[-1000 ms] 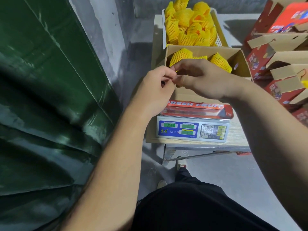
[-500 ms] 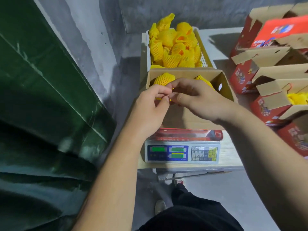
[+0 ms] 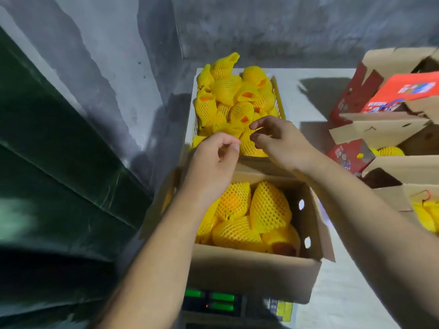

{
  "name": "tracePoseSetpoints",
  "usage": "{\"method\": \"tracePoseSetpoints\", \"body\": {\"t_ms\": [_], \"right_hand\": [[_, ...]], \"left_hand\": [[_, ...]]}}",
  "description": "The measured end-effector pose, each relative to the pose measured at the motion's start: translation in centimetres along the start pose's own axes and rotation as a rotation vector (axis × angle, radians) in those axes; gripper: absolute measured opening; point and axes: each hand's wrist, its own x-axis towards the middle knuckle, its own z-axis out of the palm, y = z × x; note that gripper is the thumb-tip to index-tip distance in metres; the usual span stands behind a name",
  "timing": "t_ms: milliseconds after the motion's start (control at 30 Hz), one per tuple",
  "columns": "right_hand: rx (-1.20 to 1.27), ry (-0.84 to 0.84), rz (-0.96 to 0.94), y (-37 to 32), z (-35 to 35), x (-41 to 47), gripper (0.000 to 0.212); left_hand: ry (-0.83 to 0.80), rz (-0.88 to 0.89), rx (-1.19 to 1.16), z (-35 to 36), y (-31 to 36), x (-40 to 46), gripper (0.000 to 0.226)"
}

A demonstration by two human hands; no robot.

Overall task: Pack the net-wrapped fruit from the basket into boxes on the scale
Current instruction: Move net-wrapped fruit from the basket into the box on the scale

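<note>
Netted fruit (image 3: 269,206) fills the box (image 3: 251,271) on the scale (image 3: 213,301).
Beyond it, the basket (image 3: 276,91) holds more. Above its near edge, the left hand (image 3: 213,167) pinches thumb to fingertip, on what I cannot tell; the right hand (image 3: 282,143) hovers, fingers loosely curled, empty. More boxes (image 3: 389,129) stand right.

One basket (image 3: 277,91), one scale (image 3: 213,302), two hands, five boxes (one on the scale).

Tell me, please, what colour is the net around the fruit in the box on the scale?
Yellow foam net, with orange fruit showing through the holes; the head view shows it.
</note>
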Motion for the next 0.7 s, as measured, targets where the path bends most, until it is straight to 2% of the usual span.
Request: {"method": "tracePoseSetpoints", "body": {"t_ms": [100,233,333,433,567,700], "right_hand": [[-0.074,0.069,0.091,1.6,0.7,5.5,0.028],[-0.210,0.027,0.077,3.5,2.5,11.5,0.046],[-0.391,-0.082,0.067,5.4,3.0,15.6,0.065],[-0.582,-0.244,0.101,7.8,3.1,18.6,0.086],[-0.647,-0.142,0.114,10.4,4.0,20.0,0.086],[-0.671,-0.157,0.187,11.4,3.5,21.1,0.085]], "left_hand": [[0.014,-0.032,0.023,2.4,-0.8,4.0,0.015],[0.017,-0.127,0.189,4.6,-2.1,9.6,0.012],[-0.028,-0.207,0.361,5.0,-3.5,12.6,0.028],[-0.079,-0.239,0.430,5.5,-4.7,14.6,0.038],[-0.047,-0.291,0.537,5.5,-6.6,17.9,0.049],[0.013,-0.341,0.687,4.1,-9.2,22.4,0.079]]}}
